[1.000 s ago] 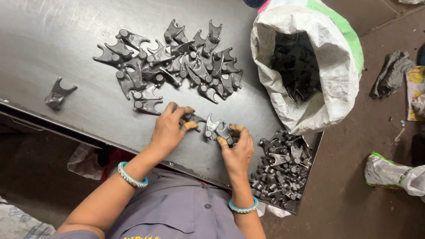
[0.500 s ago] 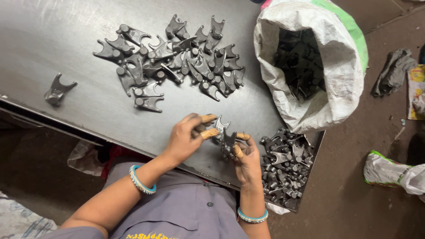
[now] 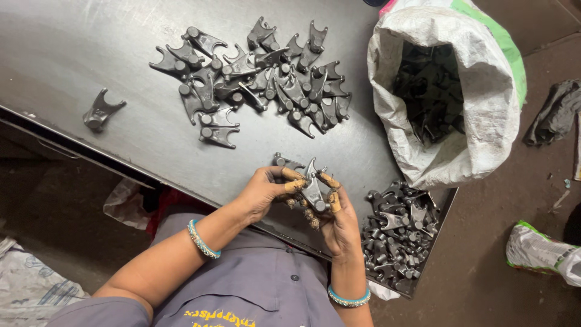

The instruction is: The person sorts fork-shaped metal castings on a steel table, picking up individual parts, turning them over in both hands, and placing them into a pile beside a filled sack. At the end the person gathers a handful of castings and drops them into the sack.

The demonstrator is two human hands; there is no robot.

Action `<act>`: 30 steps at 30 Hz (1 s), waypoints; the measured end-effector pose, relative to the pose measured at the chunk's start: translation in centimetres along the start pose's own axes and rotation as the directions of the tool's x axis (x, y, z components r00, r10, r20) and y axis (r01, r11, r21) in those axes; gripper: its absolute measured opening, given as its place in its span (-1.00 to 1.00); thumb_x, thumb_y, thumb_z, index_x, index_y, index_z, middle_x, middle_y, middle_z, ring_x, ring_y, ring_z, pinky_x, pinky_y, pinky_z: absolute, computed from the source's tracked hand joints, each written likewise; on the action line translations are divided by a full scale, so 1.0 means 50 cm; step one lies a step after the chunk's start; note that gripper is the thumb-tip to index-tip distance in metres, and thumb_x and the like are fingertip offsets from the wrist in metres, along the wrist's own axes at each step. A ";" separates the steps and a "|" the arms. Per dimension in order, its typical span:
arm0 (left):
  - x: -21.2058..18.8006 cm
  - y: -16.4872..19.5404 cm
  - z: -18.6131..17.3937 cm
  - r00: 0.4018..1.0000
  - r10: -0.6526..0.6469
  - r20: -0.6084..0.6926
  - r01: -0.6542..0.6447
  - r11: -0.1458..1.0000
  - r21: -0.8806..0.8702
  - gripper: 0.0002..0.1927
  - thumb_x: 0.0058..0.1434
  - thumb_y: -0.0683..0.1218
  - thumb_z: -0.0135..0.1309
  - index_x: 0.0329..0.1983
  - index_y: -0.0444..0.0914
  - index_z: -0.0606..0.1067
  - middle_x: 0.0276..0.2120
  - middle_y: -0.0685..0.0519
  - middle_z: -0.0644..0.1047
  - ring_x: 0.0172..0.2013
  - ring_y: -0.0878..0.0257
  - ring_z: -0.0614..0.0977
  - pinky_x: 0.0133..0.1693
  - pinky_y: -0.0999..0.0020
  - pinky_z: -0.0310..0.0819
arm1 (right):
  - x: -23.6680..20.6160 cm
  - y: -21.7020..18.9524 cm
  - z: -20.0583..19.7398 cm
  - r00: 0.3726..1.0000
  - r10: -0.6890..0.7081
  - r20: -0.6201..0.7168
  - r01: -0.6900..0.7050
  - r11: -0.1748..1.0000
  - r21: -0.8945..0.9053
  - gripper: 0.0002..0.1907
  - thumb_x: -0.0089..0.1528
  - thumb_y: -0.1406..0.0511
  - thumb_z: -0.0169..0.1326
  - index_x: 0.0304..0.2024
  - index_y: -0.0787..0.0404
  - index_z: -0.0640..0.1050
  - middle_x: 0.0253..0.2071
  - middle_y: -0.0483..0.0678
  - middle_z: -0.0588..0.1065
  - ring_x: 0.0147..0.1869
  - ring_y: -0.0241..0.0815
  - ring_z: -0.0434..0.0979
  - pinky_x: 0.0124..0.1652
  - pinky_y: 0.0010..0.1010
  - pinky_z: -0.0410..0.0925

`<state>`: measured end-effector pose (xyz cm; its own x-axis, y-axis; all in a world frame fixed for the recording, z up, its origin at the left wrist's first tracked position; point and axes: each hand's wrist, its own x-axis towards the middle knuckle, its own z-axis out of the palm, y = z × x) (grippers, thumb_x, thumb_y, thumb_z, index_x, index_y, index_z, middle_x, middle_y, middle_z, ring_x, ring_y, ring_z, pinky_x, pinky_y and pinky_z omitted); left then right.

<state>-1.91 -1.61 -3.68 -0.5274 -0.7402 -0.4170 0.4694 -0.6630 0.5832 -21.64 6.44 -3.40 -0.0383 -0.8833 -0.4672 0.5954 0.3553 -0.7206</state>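
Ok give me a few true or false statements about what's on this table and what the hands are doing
1. Both hands, left hand and right hand, hold one forked metal part. True.
2. The white sack is empty. False: dark parts lie inside it.
3. A single part lies apart from the pile on the table. True.
4. The tray by the right hand holds cloth. False: it holds metal parts.

1. Soft, even light falls from above; the dull grey metal tabletop [image 3: 91, 48] shows a broad pale sheen along its upper part.
2. The floor under the table's edge lies in deep shadow.
3. The white woven sack [image 3: 484, 97] is bright, its inside dark.
4. Focus is sharp throughout, without visible blur.
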 end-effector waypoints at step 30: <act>-0.052 0.085 0.037 0.945 0.317 0.074 -0.320 0.862 0.393 -0.77 0.13 -0.27 0.30 -0.12 -0.42 0.67 -0.27 -0.03 0.71 -0.25 0.33 0.69 -0.16 0.45 0.60 | 0.008 0.023 0.004 0.970 -0.244 0.010 0.242 0.957 -0.159 -0.55 0.22 0.52 0.16 0.16 0.40 0.39 -0.04 0.13 0.53 -0.05 -0.08 0.60 -0.16 -0.31 0.51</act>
<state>0.12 -2.29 1.19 -0.4018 -0.9020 -0.1578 0.2950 -0.2906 0.9102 -20.82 6.43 -4.30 -0.1741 -0.9464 -0.2719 0.4329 0.1744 -0.8844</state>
